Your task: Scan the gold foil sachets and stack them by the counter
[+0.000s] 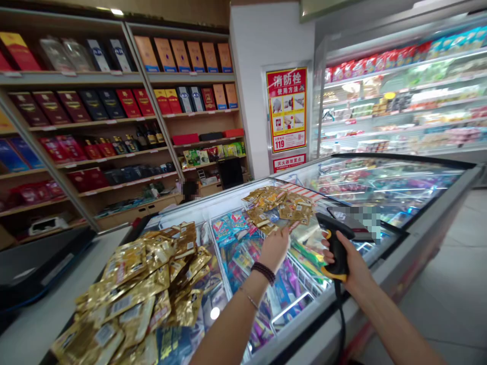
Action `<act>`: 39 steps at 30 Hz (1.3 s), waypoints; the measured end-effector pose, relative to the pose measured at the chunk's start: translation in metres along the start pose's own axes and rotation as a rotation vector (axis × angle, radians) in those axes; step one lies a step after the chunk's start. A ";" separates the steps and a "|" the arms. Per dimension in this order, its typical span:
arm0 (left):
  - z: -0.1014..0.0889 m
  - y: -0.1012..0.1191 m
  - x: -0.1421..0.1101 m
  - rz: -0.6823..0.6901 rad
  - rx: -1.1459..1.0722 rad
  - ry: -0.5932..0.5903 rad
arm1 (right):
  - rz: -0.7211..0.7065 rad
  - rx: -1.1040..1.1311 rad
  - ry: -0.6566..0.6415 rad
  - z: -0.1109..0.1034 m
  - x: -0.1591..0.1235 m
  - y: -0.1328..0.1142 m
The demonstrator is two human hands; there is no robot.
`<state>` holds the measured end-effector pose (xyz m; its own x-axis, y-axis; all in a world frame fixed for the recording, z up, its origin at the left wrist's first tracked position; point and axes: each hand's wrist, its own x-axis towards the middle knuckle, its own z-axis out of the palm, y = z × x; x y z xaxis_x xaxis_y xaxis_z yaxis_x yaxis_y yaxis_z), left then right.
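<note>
My left hand (pixel 274 248), with a dark beaded bracelet and a thin bangle on the wrist, reaches into the chest freezer. Its fingers meet the lower edge of a heap of gold foil sachets (pixel 277 206), and the fingertips are hidden, so I cannot tell if they grip it. My right hand (pixel 342 253) is closed around the handle of a black and yellow handheld barcode scanner (pixel 337 248), its head tilted up and to the left. A black cord (pixel 340 317) hangs down from the scanner. A larger mound of similar gold sachets (pixel 137 284) lies at the near left.
The chest freezer (pixel 380 258) has glass lids and wire dividers holding blue, pink and green packets. A white counter (pixel 45 314) lies at the left. Wooden shelves of boxes and bottles stand behind. A red fire-hydrant sign hangs on a white pillar. A lit refrigerated case stands at the right.
</note>
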<state>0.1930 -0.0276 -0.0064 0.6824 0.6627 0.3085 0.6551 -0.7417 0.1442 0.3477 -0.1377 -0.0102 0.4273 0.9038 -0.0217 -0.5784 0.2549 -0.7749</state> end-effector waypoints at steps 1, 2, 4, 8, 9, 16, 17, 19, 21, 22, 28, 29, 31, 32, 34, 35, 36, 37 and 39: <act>-0.002 -0.002 -0.004 0.001 -0.024 0.001 | 0.011 0.025 -0.006 0.000 0.000 0.000; -0.004 -0.005 -0.008 -0.004 -0.060 -0.002 | 0.026 0.052 -0.011 0.000 -0.001 0.000; -0.007 -0.011 -0.015 -0.043 -0.170 0.009 | 0.043 0.083 -0.016 0.001 -0.002 0.000; -0.011 -0.023 -0.026 -0.252 -0.582 0.195 | 0.053 0.110 -0.010 0.000 -0.002 0.000; -0.010 -0.026 -0.029 -0.323 -0.733 0.243 | 0.058 0.114 -0.006 0.000 -0.002 0.000; -0.018 -0.049 -0.061 -0.474 -1.523 0.368 | 0.087 0.112 0.011 0.003 -0.005 0.002; -0.022 -0.053 -0.067 -0.468 -1.545 0.381 | 0.091 0.104 0.021 0.004 -0.005 0.002; -0.029 -0.060 -0.077 -0.479 -1.585 0.397 | 0.102 0.081 0.047 0.008 -0.006 0.004; -0.036 -0.066 -0.085 -0.507 -1.638 0.415 | 0.129 0.042 0.066 0.014 -0.008 0.005; -0.040 -0.069 -0.089 -0.519 -1.667 0.421 | 0.156 0.014 0.070 0.018 -0.010 0.006; -0.066 -0.080 -0.100 -0.512 -1.774 0.513 | 0.232 -0.164 -0.057 0.051 -0.032 0.013; -0.071 -0.082 -0.101 -0.507 -1.778 0.538 | 0.209 -0.215 -0.107 0.059 -0.037 0.013; -0.079 -0.084 -0.104 -0.496 -1.772 0.581 | 0.150 -0.332 -0.197 0.073 -0.048 0.013; -0.081 -0.085 -0.105 -0.490 -1.769 0.598 | 0.117 -0.388 -0.232 0.081 -0.054 0.013; -0.085 -0.087 -0.107 -0.484 -1.768 0.623 | 0.067 -0.483 -0.295 0.093 -0.065 0.012; -0.086 -0.088 -0.108 -0.481 -1.772 0.634 | 0.050 -0.527 -0.319 0.098 -0.069 0.012; -0.086 -0.088 -0.108 -0.479 -1.779 0.642 | 0.035 -0.574 -0.341 0.102 -0.074 0.012; -0.087 -0.089 -0.109 -0.476 -1.790 0.647 | 0.021 -0.626 -0.364 0.104 -0.077 0.013; -0.089 -0.089 -0.109 -0.471 -1.818 0.652 | -0.028 -0.735 -0.384 0.106 -0.084 0.016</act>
<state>0.0319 -0.0432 0.0307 0.1087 0.9840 0.1412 -0.6133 -0.0454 0.7886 0.2291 -0.1727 0.0458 0.0908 0.9889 0.1180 0.0878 0.1101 -0.9900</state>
